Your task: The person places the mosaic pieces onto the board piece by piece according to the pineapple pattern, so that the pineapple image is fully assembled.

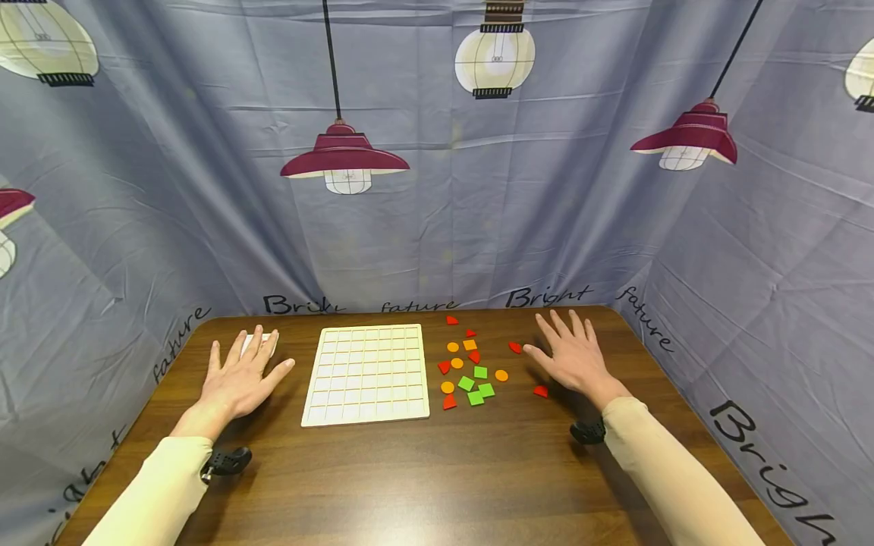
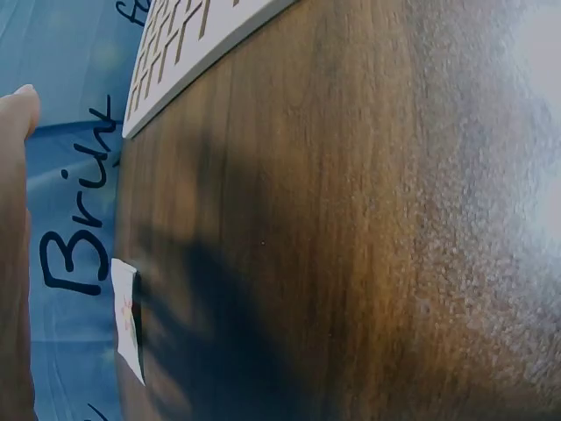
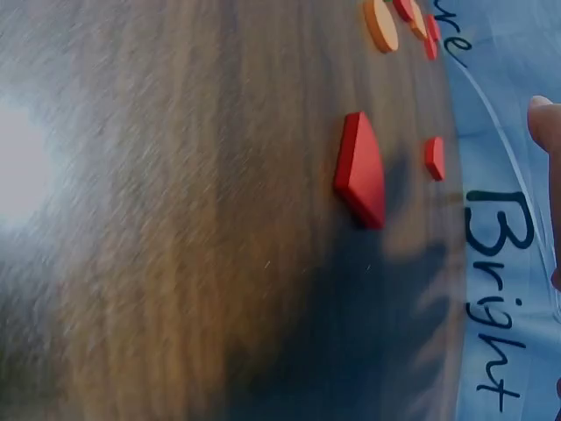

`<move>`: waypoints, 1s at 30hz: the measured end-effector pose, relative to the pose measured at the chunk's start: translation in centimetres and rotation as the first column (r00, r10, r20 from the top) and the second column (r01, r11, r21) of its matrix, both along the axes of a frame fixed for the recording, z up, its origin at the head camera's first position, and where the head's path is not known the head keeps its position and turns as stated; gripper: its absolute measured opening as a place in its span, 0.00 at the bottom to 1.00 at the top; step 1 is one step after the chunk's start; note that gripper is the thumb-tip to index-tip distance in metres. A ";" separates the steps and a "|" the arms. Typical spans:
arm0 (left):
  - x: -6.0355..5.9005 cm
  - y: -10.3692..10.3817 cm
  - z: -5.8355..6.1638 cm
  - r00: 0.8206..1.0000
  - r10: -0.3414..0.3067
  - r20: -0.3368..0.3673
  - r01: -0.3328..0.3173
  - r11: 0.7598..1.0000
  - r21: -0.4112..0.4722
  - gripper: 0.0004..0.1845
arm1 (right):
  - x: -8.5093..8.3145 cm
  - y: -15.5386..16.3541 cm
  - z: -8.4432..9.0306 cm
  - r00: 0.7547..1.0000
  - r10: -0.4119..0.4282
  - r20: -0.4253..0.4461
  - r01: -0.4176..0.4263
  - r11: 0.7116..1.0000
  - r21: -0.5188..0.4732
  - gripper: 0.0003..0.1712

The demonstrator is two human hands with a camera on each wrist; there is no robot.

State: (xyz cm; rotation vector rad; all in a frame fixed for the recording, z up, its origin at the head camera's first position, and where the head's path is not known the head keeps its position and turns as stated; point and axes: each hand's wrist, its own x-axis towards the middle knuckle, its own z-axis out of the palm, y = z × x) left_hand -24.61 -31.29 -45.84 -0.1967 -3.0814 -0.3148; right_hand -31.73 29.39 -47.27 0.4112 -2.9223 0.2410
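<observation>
A white grid board (image 1: 367,373) lies flat at the middle of the brown table (image 1: 423,485). To its right lie several small flat pieces: red ones (image 1: 448,402), orange discs (image 1: 447,387) and green squares (image 1: 480,372). My left hand (image 1: 240,375) hovers open, fingers spread, left of the board, over a small white card (image 1: 271,343). My right hand (image 1: 570,355) hovers open, fingers spread, right of the pieces, between a red piece (image 1: 515,347) and another red piece (image 1: 540,391). The right wrist view shows a red piece (image 3: 361,169) close below the hand. The left wrist view shows the board's corner (image 2: 166,74) and the card (image 2: 128,317).
A blue-grey curtain (image 1: 437,189) printed with lamps and lettering closes in the table at the back and both sides. The table's front half is bare wood. Wrist cameras (image 1: 228,460) sit under both forearms.
</observation>
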 end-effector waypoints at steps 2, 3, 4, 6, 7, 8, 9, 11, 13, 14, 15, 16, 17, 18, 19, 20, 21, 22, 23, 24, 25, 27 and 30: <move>0.0 0.0 0.0 1.000 -0.008 0.003 0.008 1.000 0.010 0.48 | -0.2 -0.3 0.2 1.000 0.006 0.004 -0.006 1.000 -0.011 0.50; 0.0 0.0 0.1 1.000 -0.015 0.004 0.015 1.000 0.014 0.48 | -0.3 -0.6 0.3 1.000 0.010 0.008 -0.010 1.000 -0.017 0.50; 0.1 0.1 0.1 1.000 -0.024 0.001 0.024 0.999 0.023 0.48 | -0.4 -0.8 0.3 1.000 0.013 0.010 -0.013 1.000 -0.019 0.50; 0.3 0.3 0.2 0.999 -0.050 -0.002 0.050 0.998 0.044 0.48 | -0.7 -1.2 0.5 0.999 0.028 0.021 -0.027 0.999 -0.029 0.50; 0.4 0.4 0.2 0.998 -0.066 -0.006 0.066 0.996 0.054 0.47 | -0.8 -1.5 0.5 0.999 0.034 0.026 -0.033 0.999 -0.036 0.50; 0.6 0.5 0.1 0.997 -0.082 -0.012 0.082 0.995 0.064 0.47 | -0.9 -1.7 0.5 0.999 0.040 0.030 -0.039 0.998 -0.044 0.50; 0.8 0.6 0.0 0.995 -0.102 -0.022 0.103 0.991 0.083 0.46 | -1.0 -2.0 0.5 0.998 0.047 0.033 -0.045 0.998 -0.052 0.49; 1.2 0.9 -0.2 0.989 -0.142 -0.032 0.145 0.983 0.115 0.45 | -1.1 -2.6 0.6 0.997 0.062 0.037 -0.059 0.996 -0.071 0.48; 1.5 1.2 -0.5 0.983 -0.180 -0.032 0.182 0.972 0.146 0.44 | -1.2 -3.2 0.6 0.996 0.076 0.041 -0.073 0.993 -0.089 0.47; 1.7 1.3 -0.6 0.979 -0.200 -0.029 0.202 0.966 0.163 0.44 | -1.3 -3.5 0.6 0.996 0.083 0.042 -0.079 0.992 -0.099 0.47; 1.9 1.5 -0.8 0.976 -0.218 -0.026 0.219 0.960 0.177 0.45 | -1.4 -3.8 0.6 0.995 0.090 0.043 -0.086 0.991 -0.103 0.46; 2.0 1.6 -1.0 0.972 -0.234 -0.021 0.233 0.955 0.183 0.45 | -1.5 -4.1 0.5 0.994 0.098 0.045 -0.093 0.990 -0.110 0.46; 2.1 1.7 -1.2 0.968 -0.251 -0.018 0.250 0.948 0.196 0.46 | -1.5 -4.3 0.5 0.993 0.106 0.049 -0.100 0.988 -0.118 0.46; 2.2 1.8 -1.5 0.964 -0.267 -0.018 0.265 0.942 0.207 0.46 | -1.6 -4.5 0.4 0.992 0.113 0.050 -0.106 0.987 -0.123 0.45; 2.2 1.9 -1.7 0.958 -0.285 -0.019 0.282 0.933 0.222 0.47 | -1.7 -4.7 0.4 0.991 0.121 0.050 -0.114 0.985 -0.129 0.45; 2.3 2.0 -2.0 0.953 -0.301 -0.020 0.297 0.925 0.237 0.47 | -1.8 -5.0 0.3 0.990 0.129 0.051 -0.121 0.983 -0.138 0.45; 2.3 2.0 -2.3 0.949 -0.313 -0.023 0.309 0.917 0.252 0.46 | -1.8 -5.2 0.3 0.989 0.137 0.051 -0.128 0.981 -0.144 0.44; 2.3 2.0 -2.5 0.946 -0.324 -0.022 0.317 0.907 0.276 0.46 | -1.9 -5.4 0.2 0.988 0.147 0.054 -0.137 0.979 -0.153 0.44; 2.2 2.1 -2.7 0.943 -0.332 -0.018 0.322 0.899 0.297 0.45 | -1.9 -5.6 0.2 0.986 0.155 0.056 -0.144 0.977 -0.160 0.43; 2.2 2.1 -2.9 0.941 -0.337 -0.012 0.324 0.892 0.315 0.44 | -2.0 -5.8 0.1 0.985 0.164 0.056 -0.152 0.974 -0.169 0.43; 2.2 2.1 -3.1 0.940 -0.341 -0.008 0.324 0.886 0.332 0.43 | -2.1 -6.0 0.0 0.984 0.171 0.056 -0.159 0.971 -0.176 0.43; 2.1 2.1 -3.4 0.940 -0.341 0.001 0.318 0.878 0.358 0.42 | -2.3 -6.4 -0.2 0.980 0.188 0.066 -0.173 0.966 -0.191 0.42; 2.0 2.0 -3.6 0.940 -0.341 0.009 0.313 0.874 0.372 0.40 | -2.7 -6.9 -0.5 0.976 0.201 0.082 -0.181 0.962 -0.206 0.40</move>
